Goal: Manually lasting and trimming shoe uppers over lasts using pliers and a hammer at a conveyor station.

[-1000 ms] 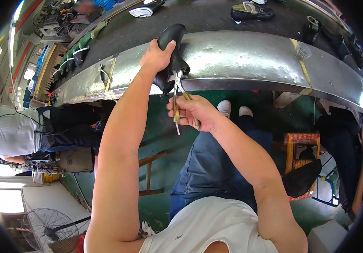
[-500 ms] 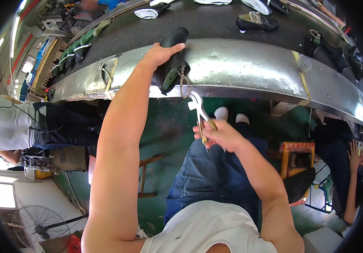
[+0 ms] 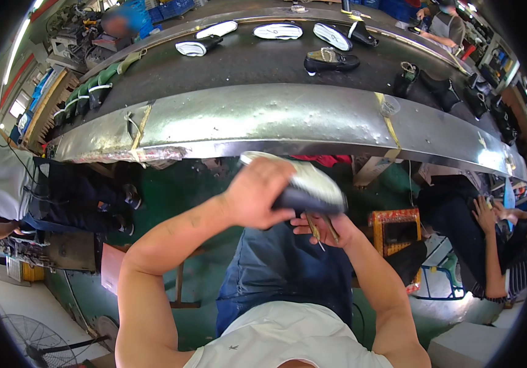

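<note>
My left hand [image 3: 258,190] is closed round a black shoe [image 3: 315,184] whose pale underside faces up. It hangs over the near side of the bench and is smeared by motion. In my right hand [image 3: 337,233] is a pair of pincers [image 3: 314,228]; two brass-coloured handles show between the fingers. The jaws are hidden behind the shoe, so I cannot tell whether they touch it. On the dark bench top beyond, a black shoe with a chain [image 3: 331,62] sits upright, and several shoes with white undersides [image 3: 277,32] lie in a row.
A dented metal edge [image 3: 263,119] runs along the bench front. Green and black shoe lasts [image 3: 99,83] line its left end, black shoes [image 3: 441,92] its right. A person [image 3: 6,178] stands left; another [image 3: 484,239] works at right beside a red-and-yellow stool [image 3: 396,221]. A fan [image 3: 34,343] stands lower left.
My left hand has lifted the shoe off the metal edge, brought it nearer and turned its pale underside up. The right hand with the pincers has moved slightly and now meets the shoe.
</note>
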Tool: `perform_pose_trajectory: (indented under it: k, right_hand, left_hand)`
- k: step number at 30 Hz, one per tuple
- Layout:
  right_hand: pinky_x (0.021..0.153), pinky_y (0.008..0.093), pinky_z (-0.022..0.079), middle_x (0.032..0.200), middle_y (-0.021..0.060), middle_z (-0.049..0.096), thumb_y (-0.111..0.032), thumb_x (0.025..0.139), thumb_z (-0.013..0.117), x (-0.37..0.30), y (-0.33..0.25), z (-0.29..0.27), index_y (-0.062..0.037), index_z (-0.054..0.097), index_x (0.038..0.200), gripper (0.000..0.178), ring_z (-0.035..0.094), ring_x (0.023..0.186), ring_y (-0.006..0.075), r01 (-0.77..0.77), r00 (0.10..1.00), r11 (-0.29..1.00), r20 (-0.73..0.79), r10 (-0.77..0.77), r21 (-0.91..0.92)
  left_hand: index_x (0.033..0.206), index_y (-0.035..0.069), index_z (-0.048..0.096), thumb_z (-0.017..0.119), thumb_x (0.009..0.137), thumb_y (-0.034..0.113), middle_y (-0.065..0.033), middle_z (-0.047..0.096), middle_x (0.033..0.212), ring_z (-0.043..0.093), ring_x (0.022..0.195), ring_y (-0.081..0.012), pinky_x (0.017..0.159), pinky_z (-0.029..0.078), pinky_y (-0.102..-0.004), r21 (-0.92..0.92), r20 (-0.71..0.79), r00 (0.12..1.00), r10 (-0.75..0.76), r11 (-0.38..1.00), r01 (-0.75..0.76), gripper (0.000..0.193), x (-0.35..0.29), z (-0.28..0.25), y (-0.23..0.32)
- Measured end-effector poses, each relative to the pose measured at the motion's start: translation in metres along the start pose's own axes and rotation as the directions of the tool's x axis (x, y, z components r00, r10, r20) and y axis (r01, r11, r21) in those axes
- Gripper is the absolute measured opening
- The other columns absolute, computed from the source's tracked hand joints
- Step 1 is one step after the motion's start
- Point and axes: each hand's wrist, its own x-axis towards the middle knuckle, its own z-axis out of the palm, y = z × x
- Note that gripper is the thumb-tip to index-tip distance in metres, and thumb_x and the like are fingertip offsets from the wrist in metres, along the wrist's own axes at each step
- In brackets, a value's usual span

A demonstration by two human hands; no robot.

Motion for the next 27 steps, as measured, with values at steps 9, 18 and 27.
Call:
perform_pose_trajectory:
  k: [9,18,27]
  right_hand:
    - [0.103,0.0358,0.048,0.131,0.0091,0.061,-0.024,0.075,0.089,-0.034,0.059,-0.005,0.0024,0.043,0.144,0.087,0.060,0.120,0.0193,0.283,0.895,0.822,-0.171,-0.412,-0.494]
    - [0.097,0.0374,0.050,0.119,0.0204,0.066,-0.033,0.092,0.073,-0.056,0.113,-0.038,0.0061,0.049,0.132,0.061,0.065,0.110,0.0269,-0.212,0.840,0.362,-0.359,-0.407,-0.908]
    - [0.078,0.0295,0.051,0.104,0.0051,0.064,-0.017,0.097,0.065,-0.071,0.083,-0.039,-0.0004,0.050,0.134,0.043,0.058,0.088,0.0107,-0.170,0.904,0.669,-0.385,-0.187,-0.724]
  left_hand:
    - [0.160,0.016,0.026,0.081,0.076,0.024,-0.0340,-0.003,0.164,-0.006,0.152,-0.0545,0.121,0.007,-0.0595,-0.479,0.047,0.952,-0.302,0.829,0.287,0.100,-0.064,0.078,0.054]
    - [0.159,0.016,0.028,0.088,0.074,0.023,-0.0201,0.014,0.168,0.021,0.154,-0.0330,0.122,0.024,-0.0397,-0.767,0.389,0.811,-0.437,0.334,0.548,0.104,-0.088,0.184,0.031]
    - [0.161,0.008,0.021,0.075,0.072,0.012,-0.0207,0.015,0.167,0.020,0.154,-0.0302,0.123,0.021,-0.0385,-0.794,0.529,0.813,-0.242,0.196,0.575,0.105,-0.080,0.185,0.001]
